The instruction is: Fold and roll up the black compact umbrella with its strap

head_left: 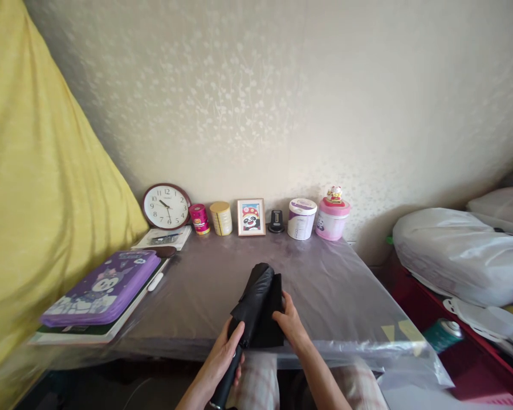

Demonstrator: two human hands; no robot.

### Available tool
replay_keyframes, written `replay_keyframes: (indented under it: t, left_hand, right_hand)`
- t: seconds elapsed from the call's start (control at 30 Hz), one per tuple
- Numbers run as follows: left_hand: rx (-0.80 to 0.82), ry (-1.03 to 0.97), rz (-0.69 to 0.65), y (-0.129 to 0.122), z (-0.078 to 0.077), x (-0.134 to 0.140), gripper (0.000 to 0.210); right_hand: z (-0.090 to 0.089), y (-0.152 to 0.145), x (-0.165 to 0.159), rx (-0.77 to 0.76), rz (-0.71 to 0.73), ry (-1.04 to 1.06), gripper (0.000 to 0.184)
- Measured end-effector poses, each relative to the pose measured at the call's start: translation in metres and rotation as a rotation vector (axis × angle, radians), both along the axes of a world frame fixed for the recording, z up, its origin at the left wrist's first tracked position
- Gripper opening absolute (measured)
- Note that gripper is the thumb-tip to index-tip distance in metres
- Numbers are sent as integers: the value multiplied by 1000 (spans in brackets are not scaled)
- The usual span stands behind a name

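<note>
A folded black umbrella (256, 287) slants over the front edge of the table, its top pointing away from me. My left hand (223, 352) is closed around it where the canopy meets the dark handle (227, 380). A loose flap of black fabric (269, 322) spreads out on the right side of the umbrella. My right hand (289, 320) pinches the outer edge of that flap, thumb on top. The fingers under the flap are partly hidden.
Plastic film covers the table (320, 285). A purple case (105, 287) lies on books at left. Along the wall stand a clock (166, 206), tins, a picture frame (251, 217) and a white tub (301, 219). Bags (461, 250) and a spray can (444, 335) sit at right.
</note>
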State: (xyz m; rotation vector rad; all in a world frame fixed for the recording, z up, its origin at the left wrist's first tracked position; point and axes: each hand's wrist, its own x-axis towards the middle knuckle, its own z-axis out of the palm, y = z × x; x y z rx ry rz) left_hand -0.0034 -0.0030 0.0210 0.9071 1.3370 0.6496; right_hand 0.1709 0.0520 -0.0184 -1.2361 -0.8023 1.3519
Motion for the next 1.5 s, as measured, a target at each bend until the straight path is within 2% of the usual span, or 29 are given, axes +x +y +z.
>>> replay_keyframes:
  t: [0.1,0.2,0.3,0.4,0.47,0.57,0.6,0.7,0.77,0.87,0.97,1.1,1.17,1.23,1.33,1.5]
  left_hand:
    - [-8,35,13,-2,2,-2,84]
    - [9,63,26,-3,-2,-3,88]
    - [24,112,33,-1,-9,-2,87]
    - [26,226,38,-2,-10,-2,83]
    - [101,343,12,-6,-9,-4,81]
    - [447,536,-106,-18,-8,-7,77]
    - [497,628,-125,-21,-9,-8,77]
    - [483,816,-222,-26,-15,-7,71]
    - [482,822,-250,-23,-18,-8,66]
    - [516,681,-231,-16,-19,-14,62]
    - [359,525,-179,-12,-17,-19,69]
    - [198,433,-59,-6,-22,-28,78]
    - [217,520,-28,-4,-25,-34,73]
    - [371,691,-27,-4,-27,-39,66]
    - [597,952,-108,-6,-28,-39,59]
    - [634,1203,-204,-3,-32,-25,69]
  right_hand:
    - [-6,-4,13,101,-3,-241,79]
    - [-2,-13,17,371,-58,-697,71]
    - [6,-19,9,663,69,-990,60]
    - [11,-19,-5,783,204,-1107,57]
    - [11,-18,-13,787,236,-1164,58]
    - [13,-15,-21,760,281,-1208,61]
    - [14,-15,-22,758,294,-1209,61]
    - [18,-14,-19,789,313,-1156,56]
    - [18,-12,-8,803,273,-1090,51]
    - [12,-5,24,757,119,-994,43]
    - [0,1,68,632,-69,-874,34]
    - [-16,3,109,456,-215,-735,28]
    - [-21,1,117,399,-245,-745,28]
    - [-23,0,117,390,-221,-804,30]
    - [-25,-2,115,424,-176,-904,32]
    - [-27,-2,114,446,-183,-977,32]
